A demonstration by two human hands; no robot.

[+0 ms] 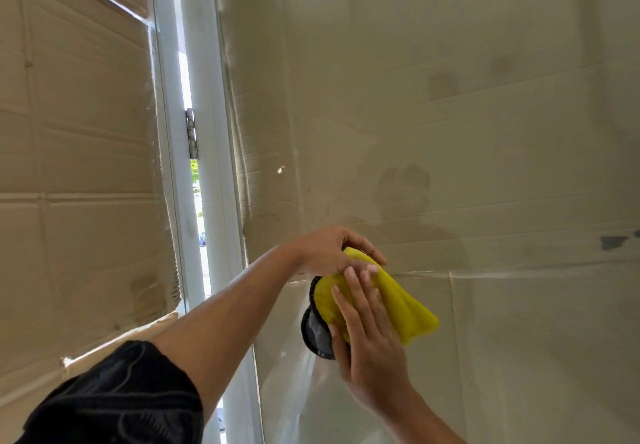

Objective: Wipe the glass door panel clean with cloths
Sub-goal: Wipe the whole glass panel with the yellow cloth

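yellow cloth (398, 305), grey on its underside, sits low against the glass door panel (467, 114), just right of the white door frame (221, 201). the left hand (325, 249) curls its fingers over the cloth's upper end and grips it. the right hand (370, 336) lays straight fingers flat on the yellow face, thumb beside the grey edge. a metal hinge (191, 134) sits on the frame, and brown cardboard (86, 166) fills the pane to its left.
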